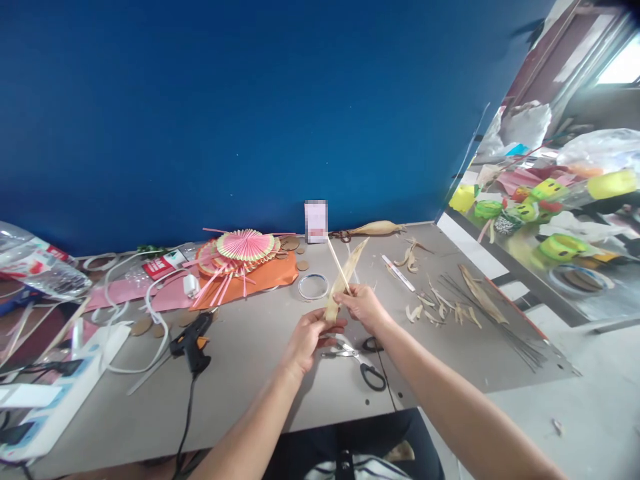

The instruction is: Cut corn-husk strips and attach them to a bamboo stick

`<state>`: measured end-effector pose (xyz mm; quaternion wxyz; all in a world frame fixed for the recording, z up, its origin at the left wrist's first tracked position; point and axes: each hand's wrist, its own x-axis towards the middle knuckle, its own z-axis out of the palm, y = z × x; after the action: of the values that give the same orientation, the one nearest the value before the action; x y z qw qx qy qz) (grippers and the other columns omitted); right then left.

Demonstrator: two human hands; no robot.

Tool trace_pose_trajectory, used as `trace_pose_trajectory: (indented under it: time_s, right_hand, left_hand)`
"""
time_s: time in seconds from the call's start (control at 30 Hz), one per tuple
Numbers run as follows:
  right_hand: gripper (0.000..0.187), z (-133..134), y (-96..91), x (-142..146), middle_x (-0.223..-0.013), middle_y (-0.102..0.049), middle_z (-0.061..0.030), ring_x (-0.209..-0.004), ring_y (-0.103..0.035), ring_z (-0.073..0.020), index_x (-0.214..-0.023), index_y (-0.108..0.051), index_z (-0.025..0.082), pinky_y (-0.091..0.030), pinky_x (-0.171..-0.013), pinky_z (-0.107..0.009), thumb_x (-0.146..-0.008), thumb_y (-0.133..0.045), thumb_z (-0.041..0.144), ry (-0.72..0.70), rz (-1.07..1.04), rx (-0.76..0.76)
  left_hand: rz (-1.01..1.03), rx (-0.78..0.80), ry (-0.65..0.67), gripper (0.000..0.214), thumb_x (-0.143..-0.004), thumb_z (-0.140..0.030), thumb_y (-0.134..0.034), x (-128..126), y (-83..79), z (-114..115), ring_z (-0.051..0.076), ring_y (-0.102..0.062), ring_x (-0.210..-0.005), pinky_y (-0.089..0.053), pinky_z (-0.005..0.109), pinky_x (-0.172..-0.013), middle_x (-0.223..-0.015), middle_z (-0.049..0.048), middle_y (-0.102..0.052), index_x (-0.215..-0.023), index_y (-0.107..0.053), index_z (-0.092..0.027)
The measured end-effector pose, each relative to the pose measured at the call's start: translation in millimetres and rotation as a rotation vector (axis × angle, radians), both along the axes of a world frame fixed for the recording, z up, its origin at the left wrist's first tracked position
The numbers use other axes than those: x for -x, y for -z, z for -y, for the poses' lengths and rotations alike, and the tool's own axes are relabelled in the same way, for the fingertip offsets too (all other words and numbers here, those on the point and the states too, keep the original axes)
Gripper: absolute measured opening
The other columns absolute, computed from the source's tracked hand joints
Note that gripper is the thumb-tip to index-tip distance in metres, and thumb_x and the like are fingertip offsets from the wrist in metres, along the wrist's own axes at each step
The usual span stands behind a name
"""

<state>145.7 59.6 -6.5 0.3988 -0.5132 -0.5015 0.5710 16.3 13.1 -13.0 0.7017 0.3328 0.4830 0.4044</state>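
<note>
A pale, dry strip of husk (349,272) stands tilted between my hands above the table. My left hand (311,337) grips its lower end, fingers curled round it. In my right hand (364,307) a thin light stick (337,259) is pinched, and these fingers press against the husk too. The stick slants up to the left across the strip. Right below my hands lie scissors (357,359) with black handles, blades spread. Past my hands a roll of clear tape (313,287) rests flat. Cut husk scraps (443,308) lie to the right.
On the left are a black glue gun (193,343), a white power strip (75,393), cables and a plastic bottle (40,263). Pink paper fans (247,245) lie on orange paper (275,277). Thin wires (505,333) and a white pen-like tool (399,273) are at right. A blue panel (280,113) closes the back.
</note>
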Motion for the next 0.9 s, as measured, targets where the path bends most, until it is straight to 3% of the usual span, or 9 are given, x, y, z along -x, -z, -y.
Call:
trace_pose_trajectory:
  time_s: [0.2, 0.27, 0.37, 0.43, 0.5, 0.6, 0.73, 0.9]
  right_hand:
    - [0.019, -8.3, 4.1, -12.5, -0.037, -0.025, 0.0109, -0.032, -0.017, -0.0022, -0.056, -0.048, 0.016, -0.012, -0.032, -0.018, -0.06, -0.058, 0.032, 0.071, 0.014, 0.015]
    - [0.018, -7.2, 5.6, -13.5, -0.037, -0.025, 0.0107, -0.032, -0.018, -0.0026, -0.056, -0.048, 0.016, -0.012, -0.032, -0.018, -0.06, -0.057, 0.031, 0.094, 0.027, 0.009]
    - [0.015, -3.6, 6.3, -10.2, -0.04, -0.033, 0.0086, -0.034, -0.025, -0.0035, -0.059, -0.05, 0.015, -0.019, -0.033, -0.018, -0.062, -0.055, 0.029, 0.157, 0.041, -0.038]
    - [0.014, -0.3, 5.7, -5.0, -0.047, -0.042, 0.0059, -0.039, -0.034, -0.0047, -0.062, -0.051, 0.015, -0.027, -0.037, -0.017, -0.063, -0.054, 0.028, 0.198, 0.044, -0.08]
    - [0.013, 3.0, 4.7, 0.7, -0.053, -0.048, 0.0035, -0.045, -0.042, -0.0066, -0.064, -0.052, 0.014, -0.033, -0.042, -0.017, -0.064, -0.053, 0.028, 0.215, 0.042, -0.109]
    - [0.014, 7.1, 4.1, 6.1, -0.057, -0.053, 0.0013, -0.05, -0.048, -0.0091, -0.066, -0.052, 0.014, -0.038, -0.045, -0.019, -0.064, -0.051, 0.028, 0.215, 0.036, -0.122]
    - [0.015, 12.0, 5.0, 4.8, -0.058, -0.055, 0.0005, -0.051, -0.049, -0.01, -0.069, -0.053, 0.015, -0.039, -0.046, -0.019, -0.066, -0.051, 0.029, 0.136, 0.067, -0.149]
    - [0.027, 10.5, 9.0, -8.1, -0.057, -0.055, -0.0008, -0.049, -0.049, -0.0102, -0.073, -0.054, 0.014, -0.038, -0.045, -0.019, -0.077, -0.04, 0.037, 0.008, 0.369, -0.211]
  left_hand:
    - [-0.117, -0.046, 0.047, 0.036, -0.066, -0.02, -0.055, 1.7, 0.6, 2.4, 0.018, -0.058, -0.083, -0.043, 0.02, -0.051, -0.104, 0.0099, -0.058, -0.101, -0.053, -0.017]
    - [-0.248, -0.158, -0.038, 0.042, -0.067, -0.023, -0.055, 0.5, 1.0, 2.9, 0.018, -0.057, -0.083, -0.043, 0.022, -0.053, -0.112, 0.0095, -0.052, -0.108, -0.047, -0.02]
    - [-0.551, -0.454, -0.199, 0.05, -0.065, -0.028, -0.06, -4.3, 0.7, 5.5, 0.02, -0.052, -0.089, -0.043, 0.026, -0.064, -0.113, 0.01, -0.047, -0.112, -0.044, -0.022]
    - [-0.691, -0.608, -0.219, 0.049, -0.063, -0.029, -0.063, -9.1, -0.4, 7.3, 0.023, -0.047, -0.098, -0.04, 0.029, -0.074, -0.11, 0.0103, -0.048, -0.108, -0.046, -0.022]
    - [-0.725, -0.654, -0.203, 0.041, -0.063, -0.029, -0.064, -14.0, -1.8, 7.5, 0.025, -0.042, -0.104, -0.036, 0.031, -0.083, -0.107, 0.011, -0.049, -0.101, -0.05, -0.021]
    - [-0.662, -0.641, -0.21, 0.036, -0.062, -0.027, -0.065, -18.5, -2.9, 4.2, 0.025, -0.043, -0.104, -0.037, 0.029, -0.081, -0.103, 0.0109, -0.051, -0.094, -0.05, -0.021]
    - [-0.419, -0.519, -0.159, 0.044, -0.065, -0.032, -0.061, -17.6, -2.0, -3.3, 0.018, -0.055, -0.08, -0.042, 0.025, -0.065, -0.082, 0.0049, -0.058, -0.103, -0.042, -0.019]
    - [-0.19, -0.296, -0.018, 0.043, -0.061, -0.032, -0.065, -10.8, 0.2, -9.7, 0.015, -0.058, -0.065, -0.043, 0.026, -0.068, -0.067, 0.0029, -0.061, -0.097, -0.053, -0.012]
